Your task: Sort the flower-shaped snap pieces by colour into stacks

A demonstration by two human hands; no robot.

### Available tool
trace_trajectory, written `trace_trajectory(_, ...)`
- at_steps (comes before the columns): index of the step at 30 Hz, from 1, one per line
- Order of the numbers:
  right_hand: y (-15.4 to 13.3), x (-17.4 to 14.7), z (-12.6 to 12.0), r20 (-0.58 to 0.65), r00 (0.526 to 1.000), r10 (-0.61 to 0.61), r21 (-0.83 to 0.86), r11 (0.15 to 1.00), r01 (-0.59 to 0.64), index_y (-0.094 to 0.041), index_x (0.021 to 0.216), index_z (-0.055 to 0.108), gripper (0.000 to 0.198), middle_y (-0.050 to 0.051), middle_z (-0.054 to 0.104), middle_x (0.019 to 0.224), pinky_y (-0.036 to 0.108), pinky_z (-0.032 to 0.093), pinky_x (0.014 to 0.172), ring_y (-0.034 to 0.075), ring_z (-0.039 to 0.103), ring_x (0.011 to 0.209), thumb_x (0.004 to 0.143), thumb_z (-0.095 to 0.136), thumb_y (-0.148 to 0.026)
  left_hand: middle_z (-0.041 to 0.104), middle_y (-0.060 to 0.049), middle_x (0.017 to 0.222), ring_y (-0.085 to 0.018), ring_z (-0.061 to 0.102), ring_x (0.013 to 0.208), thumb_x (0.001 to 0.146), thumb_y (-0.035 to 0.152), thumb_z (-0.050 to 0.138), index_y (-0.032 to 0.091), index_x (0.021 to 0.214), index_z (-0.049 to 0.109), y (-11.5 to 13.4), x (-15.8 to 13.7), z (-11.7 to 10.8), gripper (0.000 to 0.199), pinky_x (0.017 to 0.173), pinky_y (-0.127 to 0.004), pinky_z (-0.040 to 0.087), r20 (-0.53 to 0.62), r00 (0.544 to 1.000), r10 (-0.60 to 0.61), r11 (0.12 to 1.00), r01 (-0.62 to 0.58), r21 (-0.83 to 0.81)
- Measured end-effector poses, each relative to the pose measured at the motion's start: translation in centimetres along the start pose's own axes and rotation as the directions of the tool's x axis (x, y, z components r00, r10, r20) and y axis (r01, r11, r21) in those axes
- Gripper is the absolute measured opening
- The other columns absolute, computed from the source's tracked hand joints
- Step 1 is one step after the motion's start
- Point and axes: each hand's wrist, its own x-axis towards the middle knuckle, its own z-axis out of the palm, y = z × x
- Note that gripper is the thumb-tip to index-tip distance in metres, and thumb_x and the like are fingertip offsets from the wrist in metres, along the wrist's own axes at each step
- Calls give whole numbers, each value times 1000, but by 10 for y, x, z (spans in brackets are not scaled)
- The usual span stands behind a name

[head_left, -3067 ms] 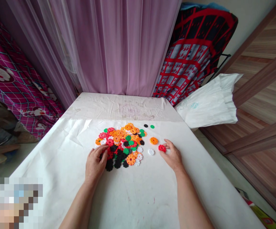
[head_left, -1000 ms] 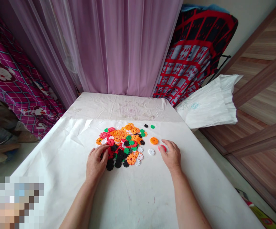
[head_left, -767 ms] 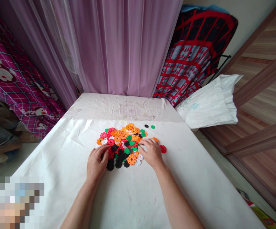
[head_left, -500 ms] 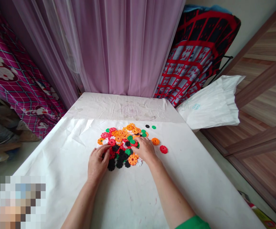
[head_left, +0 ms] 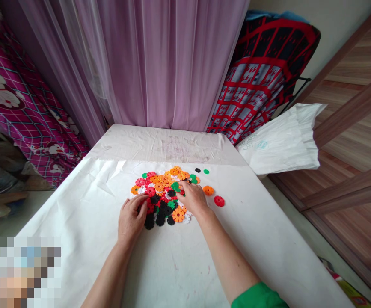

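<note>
A pile of notched plastic discs (head_left: 161,184) in orange, red, green, black and white lies on the table. At the pile's left edge is my left hand (head_left: 132,218), its fingers curled and closed toward the thumb. What is between those fingers is hidden; red and black discs (head_left: 149,220) lie right beside them. My right hand (head_left: 194,197) reaches over the pile's right side. Its thumb and fingertips close at a green disc (head_left: 175,186). An orange disc (head_left: 178,214) and a white disc (head_left: 187,218) lie below that hand.
An orange disc (head_left: 208,190), a red disc (head_left: 219,201), a small black disc (head_left: 197,170) and a small green disc (head_left: 206,171) lie apart on the white-covered table (head_left: 85,205). A white bag (head_left: 281,139) stands beyond the right edge. Purple curtains (head_left: 172,64) hang behind.
My right hand has shifted slightly up and left, its thumb and fingers drawing together at the green disc. My left hand stays at the pile's left edge.
</note>
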Motion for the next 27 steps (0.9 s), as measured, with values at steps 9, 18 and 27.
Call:
trace_trajectory(9,61,-3,1,-164,954,250,445,882,-154,-27,99,70,19,1,77,92,28,52,78,18,71,84,83,60,-31,73,-3,119,-25,67,110,88,43,46,30,102,72,2,1,0,32,112,-52,35,-5,1000,4,1000,-4,-9)
trace_trajectory(18,147,-47,13,-114,805,583,838,491,-237,-16,88,70,49,8,73,78,30,52,58,20,68,65,61,66,-56,74,-2,118,-25,67,111,88,43,47,31,103,71,-4,1,1,31,112,-52,35,-12,1000,18,1000,-18,12)
trace_trajectory(27,157,-53,25,-73,811,580,833,483,-270,-18,83,69,39,6,72,74,33,55,64,21,67,65,62,62,-51,74,-3,118,-24,67,110,88,46,47,30,102,71,-8,2,0,33,109,-47,39,-13,998,55,998,-54,30)
